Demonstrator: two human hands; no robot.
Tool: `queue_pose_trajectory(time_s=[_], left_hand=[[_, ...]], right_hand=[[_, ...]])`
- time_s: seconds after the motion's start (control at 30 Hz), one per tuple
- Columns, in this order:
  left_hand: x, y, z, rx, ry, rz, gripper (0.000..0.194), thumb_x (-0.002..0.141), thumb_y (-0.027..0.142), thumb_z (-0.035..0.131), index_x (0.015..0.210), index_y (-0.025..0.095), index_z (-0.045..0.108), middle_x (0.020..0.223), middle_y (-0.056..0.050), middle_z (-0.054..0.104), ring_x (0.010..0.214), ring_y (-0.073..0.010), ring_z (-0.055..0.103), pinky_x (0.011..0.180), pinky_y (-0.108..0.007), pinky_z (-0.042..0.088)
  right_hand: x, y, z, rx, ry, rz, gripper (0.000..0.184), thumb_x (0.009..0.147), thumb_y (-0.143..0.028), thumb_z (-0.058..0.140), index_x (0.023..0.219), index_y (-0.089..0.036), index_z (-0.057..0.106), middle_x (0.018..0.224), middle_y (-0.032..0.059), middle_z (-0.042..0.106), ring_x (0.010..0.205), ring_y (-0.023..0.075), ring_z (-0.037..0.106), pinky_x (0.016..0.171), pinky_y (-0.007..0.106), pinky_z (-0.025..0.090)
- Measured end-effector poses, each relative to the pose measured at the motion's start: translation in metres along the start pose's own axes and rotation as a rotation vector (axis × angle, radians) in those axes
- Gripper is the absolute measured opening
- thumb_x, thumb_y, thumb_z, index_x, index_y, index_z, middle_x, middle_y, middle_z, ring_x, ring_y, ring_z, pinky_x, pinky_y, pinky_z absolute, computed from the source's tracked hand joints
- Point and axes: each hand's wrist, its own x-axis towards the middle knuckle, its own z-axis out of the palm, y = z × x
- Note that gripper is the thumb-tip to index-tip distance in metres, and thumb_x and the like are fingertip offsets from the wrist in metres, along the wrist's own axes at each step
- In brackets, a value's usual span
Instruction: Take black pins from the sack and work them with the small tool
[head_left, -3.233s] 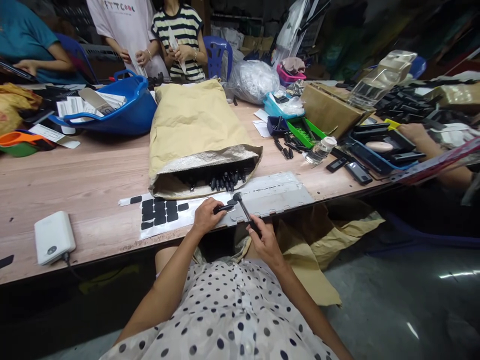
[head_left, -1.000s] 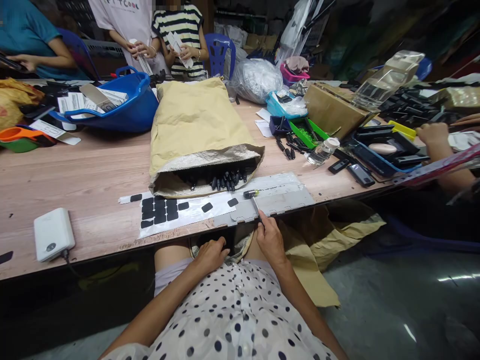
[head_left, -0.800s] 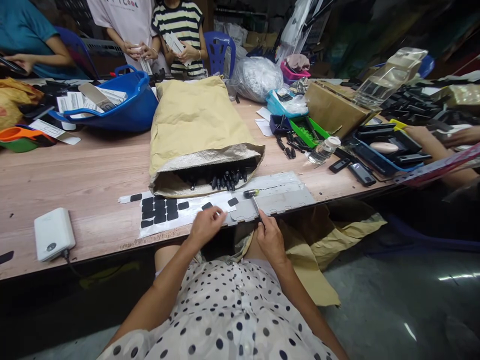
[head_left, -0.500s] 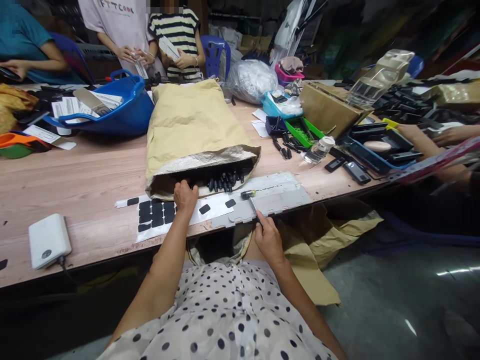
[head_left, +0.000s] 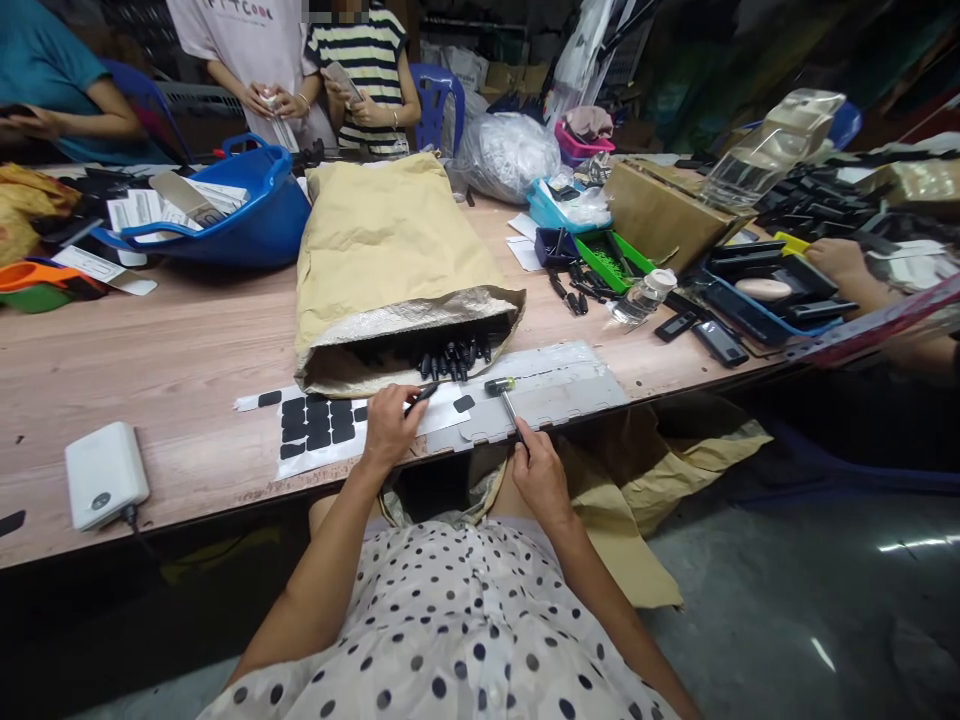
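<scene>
Hammer (head_left: pixel 499 387) in right hand (head_left: pixel 537 468); slim black piece (head_left: pixel 422 398) in left hand (head_left: pixel 389 424)

Left hand: fingers and thumb closed on one end of the slim black piece, back of the hand upward. Free end of the piece points away from the person and to the right. Position: above the white sheet (head_left: pixel 442 412), in front of the bag mouth; contact between piece and sheet cannot be told.

Right hand: wrapped around the hammer's dark handle, just past the near table edge. Metal shaft runs forward and left from the grip; head, dark with a yellowish end, lies at the grey board (head_left: pixel 559 398), whether resting on it or just above is uncertain.

White sheet: along the near table edge, bearing a block of black rounded patches (head_left: pixel 318 424) at left; one single patch (head_left: pixel 463 403) apart, near the right end. Left hand covers the middle.

Yellow paper bag (head_left: pixel 394 235): lying flat behind the sheet, mouth towards the person, a cluster of black parts (head_left: pixel 453 360) showing inside.

White box-shaped device (head_left: pixel 106 475), with cable: at left on the wood-grain table (head_left: pixel 195 370).

Blue basin (head_left: pixel 225 240): left of the bag, holding white cartons (head_left: pixel 142 212).

Small clear bottle (head_left: pixel 643 298): right of the bag, tilted.
</scene>
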Motion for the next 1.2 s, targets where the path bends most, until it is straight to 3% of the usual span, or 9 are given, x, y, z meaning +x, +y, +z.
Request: queue_pose_trajectory(time_s=[0.1, 0.17, 0.3, 0.47, 0.7, 0.8, 1.07, 1.2], left_hand=[[-0.009, 0.009, 0.010, -0.024, -0.158, 0.100, 0.009, 0.088, 0.029, 0.062, 0.094, 0.024, 0.067, 0.089, -0.004, 0.068, 0.089, -0.0237, 0.061, 0.082, -0.036, 0.047], [-0.011, 0.010, 0.015, -0.030, -0.201, 0.109, 0.010, 0.088, 0.029, 0.062, 0.094, 0.024, 0.069, 0.088, -0.004, 0.069, 0.088, -0.0237, 0.061, 0.082, -0.036, 0.046], [-0.009, 0.007, 0.018, -0.037, -0.212, 0.091, 0.014, 0.085, 0.030, 0.065, 0.097, 0.024, 0.071, 0.089, -0.004, 0.069, 0.089, -0.0242, 0.061, 0.084, -0.037, 0.046], [-0.007, 0.006, 0.018, -0.042, -0.236, 0.068, 0.015, 0.085, 0.032, 0.066, 0.096, 0.026, 0.072, 0.087, -0.003, 0.068, 0.090, -0.0245, 0.060, 0.083, -0.037, 0.046], [-0.007, 0.007, 0.019, -0.038, -0.234, 0.070, 0.014, 0.085, 0.031, 0.066, 0.095, 0.027, 0.074, 0.086, -0.003, 0.067, 0.090, -0.0241, 0.059, 0.084, -0.038, 0.044], [-0.007, 0.007, 0.020, -0.032, -0.231, 0.068, 0.013, 0.084, 0.030, 0.067, 0.095, 0.027, 0.074, 0.085, -0.003, 0.067, 0.089, -0.0238, 0.058, 0.084, -0.037, 0.044], [-0.007, 0.007, 0.022, -0.034, -0.237, 0.068, 0.012, 0.084, 0.030, 0.067, 0.094, 0.027, 0.074, 0.086, -0.003, 0.067, 0.090, -0.0234, 0.058, 0.083, -0.037, 0.043], [-0.007, 0.007, 0.022, -0.039, -0.235, 0.072, 0.012, 0.084, 0.029, 0.068, 0.095, 0.027, 0.074, 0.087, -0.003, 0.067, 0.090, -0.0234, 0.058, 0.084, -0.037, 0.043]], right_hand=[[0.000, 0.000, 0.000, 0.017, 0.001, -0.003, 0.048, 0.089, -0.023, 0.045, 0.132, -0.025, 0.066, 0.098, 0.0085, 0.065, 0.083, 0.0215, 0.064, 0.076, 0.032, 0.057], [0.000, 0.000, 0.000, 0.016, 0.001, -0.006, 0.048, 0.088, -0.023, 0.046, 0.132, -0.025, 0.066, 0.097, 0.0083, 0.066, 0.084, 0.0218, 0.065, 0.077, 0.033, 0.058], [0.003, 0.003, 0.000, 0.036, 0.006, -0.023, 0.048, 0.086, -0.026, 0.051, 0.131, -0.022, 0.066, 0.101, 0.0099, 0.070, 0.088, 0.0240, 0.067, 0.082, 0.037, 0.058], [0.005, 0.007, -0.001, 0.214, -0.022, 0.004, 0.044, 0.087, -0.031, 0.052, 0.128, -0.020, 0.067, 0.115, 0.0117, 0.075, 0.105, 0.0265, 0.069, 0.090, 0.042, 0.059], [-0.012, -0.016, -0.002, 0.386, -0.159, -0.055, 0.045, 0.093, -0.035, 0.050, 0.133, -0.021, 0.065, 0.120, 0.0078, 0.074, 0.110, 0.0236, 0.070, 0.096, 0.039, 0.058], [-0.017, -0.024, -0.003, 0.408, -0.223, -0.089, 0.048, 0.095, -0.033, 0.048, 0.139, -0.022, 0.061, 0.118, 0.0065, 0.075, 0.109, 0.0218, 0.070, 0.097, 0.038, 0.059], [-0.019, -0.025, -0.009, 0.386, -0.296, -0.205, 0.047, 0.096, -0.026, 0.047, 0.142, -0.025, 0.059, 0.137, 0.0058, 0.067, 0.127, 0.0216, 0.063, 0.108, 0.039, 0.053], [-0.020, -0.028, -0.009, 0.411, -0.272, -0.228, 0.047, 0.097, -0.025, 0.048, 0.143, -0.025, 0.058, 0.137, 0.0065, 0.067, 0.127, 0.0219, 0.063, 0.108, 0.039, 0.053]])
